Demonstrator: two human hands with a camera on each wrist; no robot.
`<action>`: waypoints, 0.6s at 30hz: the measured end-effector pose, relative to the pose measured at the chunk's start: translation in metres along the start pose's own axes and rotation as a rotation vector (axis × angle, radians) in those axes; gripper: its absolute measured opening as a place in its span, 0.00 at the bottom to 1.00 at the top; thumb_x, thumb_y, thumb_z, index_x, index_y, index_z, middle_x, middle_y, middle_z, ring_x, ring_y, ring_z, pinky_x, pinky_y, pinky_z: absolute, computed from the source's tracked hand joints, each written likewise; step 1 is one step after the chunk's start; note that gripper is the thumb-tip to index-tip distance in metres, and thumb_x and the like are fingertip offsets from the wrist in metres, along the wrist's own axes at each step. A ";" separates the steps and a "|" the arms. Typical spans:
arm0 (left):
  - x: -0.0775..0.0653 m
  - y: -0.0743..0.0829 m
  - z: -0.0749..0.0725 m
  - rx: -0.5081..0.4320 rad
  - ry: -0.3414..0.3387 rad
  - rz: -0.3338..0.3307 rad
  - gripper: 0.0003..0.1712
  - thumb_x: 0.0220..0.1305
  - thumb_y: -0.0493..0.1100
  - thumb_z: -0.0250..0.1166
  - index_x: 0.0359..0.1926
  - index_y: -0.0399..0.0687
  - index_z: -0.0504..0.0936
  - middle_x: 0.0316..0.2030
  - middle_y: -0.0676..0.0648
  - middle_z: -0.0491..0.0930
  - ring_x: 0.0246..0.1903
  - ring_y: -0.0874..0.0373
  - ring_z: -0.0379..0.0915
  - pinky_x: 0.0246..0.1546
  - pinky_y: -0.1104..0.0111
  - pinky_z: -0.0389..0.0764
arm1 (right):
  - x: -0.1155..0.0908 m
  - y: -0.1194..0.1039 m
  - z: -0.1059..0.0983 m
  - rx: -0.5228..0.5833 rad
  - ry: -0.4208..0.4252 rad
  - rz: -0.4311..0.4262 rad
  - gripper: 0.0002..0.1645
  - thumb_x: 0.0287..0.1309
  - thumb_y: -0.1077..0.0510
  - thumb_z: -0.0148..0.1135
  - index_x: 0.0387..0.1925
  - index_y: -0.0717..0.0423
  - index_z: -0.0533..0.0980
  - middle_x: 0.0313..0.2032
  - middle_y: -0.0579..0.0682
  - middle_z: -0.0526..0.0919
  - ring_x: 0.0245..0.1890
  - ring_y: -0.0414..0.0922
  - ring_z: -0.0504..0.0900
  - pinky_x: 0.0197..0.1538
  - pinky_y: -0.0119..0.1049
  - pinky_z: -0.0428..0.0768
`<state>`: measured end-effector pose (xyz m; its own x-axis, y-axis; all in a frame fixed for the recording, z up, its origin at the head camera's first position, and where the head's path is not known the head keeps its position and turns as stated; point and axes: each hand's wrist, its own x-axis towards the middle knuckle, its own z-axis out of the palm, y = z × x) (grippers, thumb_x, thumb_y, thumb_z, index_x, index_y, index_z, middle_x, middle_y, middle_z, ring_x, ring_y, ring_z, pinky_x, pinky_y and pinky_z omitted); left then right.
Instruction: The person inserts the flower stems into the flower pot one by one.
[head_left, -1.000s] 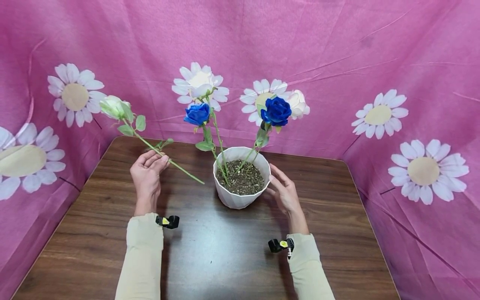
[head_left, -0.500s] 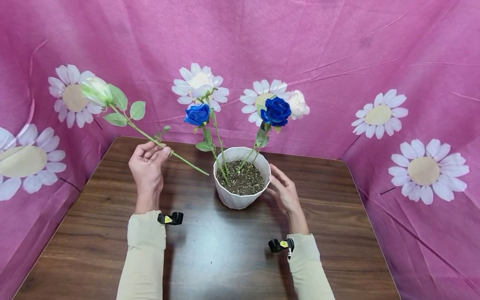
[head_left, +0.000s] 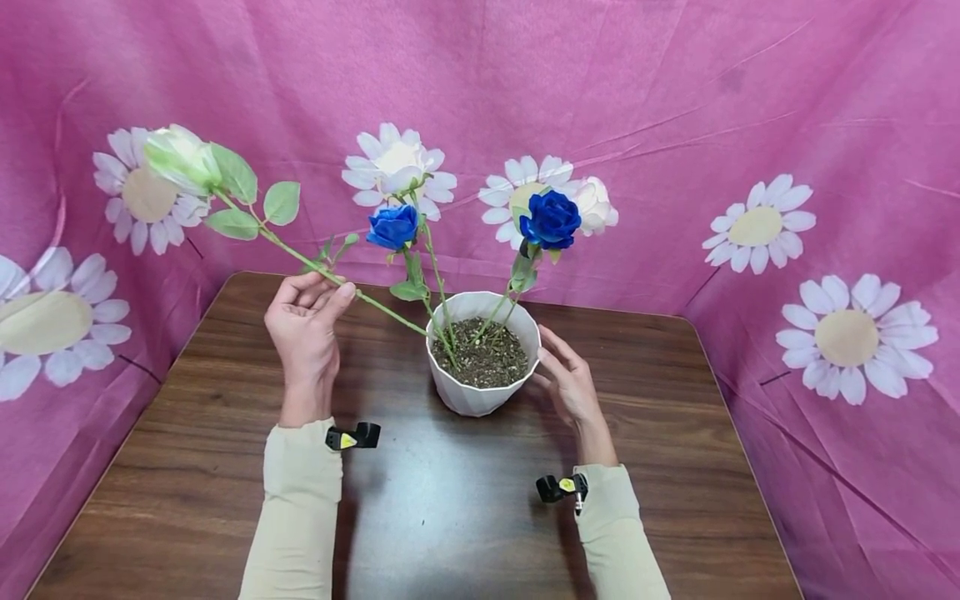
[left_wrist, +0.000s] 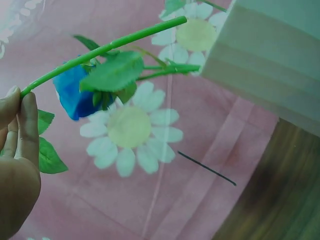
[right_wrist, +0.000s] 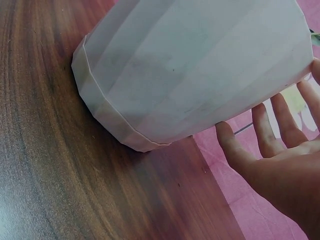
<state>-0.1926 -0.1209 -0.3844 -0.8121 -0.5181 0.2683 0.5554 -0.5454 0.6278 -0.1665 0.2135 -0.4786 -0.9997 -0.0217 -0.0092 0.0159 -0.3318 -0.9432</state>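
My left hand pinches the green stem of an artificial white-green rose between thumb and fingers. The bloom leans up to the left, and the bare stem end overlaps the left rim of a white faceted flowerpot. In the left wrist view that stem points toward the pot. Fingertips of my right hand rest against the pot's right side, the fingers spread and only slightly bent. Dark soil fills the pot. Standing in it are two blue roses and two white roses.
The pot stands on a dark brown wooden table. A pink curtain printed with large white daisies surrounds the table's back and sides. Leaves of the planted roses spread above the pot's left and right rim.
My left hand has moved right and slightly up with the rose, bringing its stem end from beside the pot to the rim. The right hand and pot have kept their place.
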 end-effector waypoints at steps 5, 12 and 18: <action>-0.005 0.004 0.014 0.074 -0.048 0.062 0.19 0.44 0.12 0.68 0.36 0.31 0.83 0.29 0.42 0.87 0.28 0.57 0.84 0.35 0.68 0.87 | 0.001 0.000 0.000 -0.007 -0.006 -0.006 0.33 0.73 0.67 0.52 0.75 0.68 0.57 0.62 0.51 0.73 0.54 0.46 0.79 0.53 0.43 0.83; -0.009 0.003 0.027 0.105 -0.096 0.083 0.20 0.44 0.13 0.69 0.35 0.35 0.83 0.29 0.43 0.87 0.28 0.57 0.84 0.35 0.70 0.86 | 0.001 0.000 -0.001 -0.003 -0.008 0.007 0.32 0.73 0.67 0.51 0.75 0.67 0.59 0.62 0.50 0.73 0.55 0.46 0.78 0.53 0.43 0.83; -0.011 0.003 0.037 0.120 -0.162 0.084 0.21 0.44 0.12 0.68 0.36 0.36 0.83 0.31 0.44 0.87 0.30 0.58 0.84 0.38 0.69 0.86 | 0.001 0.000 -0.001 -0.008 -0.009 0.003 0.31 0.74 0.67 0.51 0.75 0.65 0.59 0.63 0.49 0.73 0.55 0.45 0.78 0.52 0.42 0.84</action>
<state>-0.1885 -0.0928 -0.3582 -0.7876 -0.4407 0.4307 0.6046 -0.4180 0.6780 -0.1674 0.2139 -0.4790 -0.9995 -0.0315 -0.0095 0.0192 -0.3244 -0.9457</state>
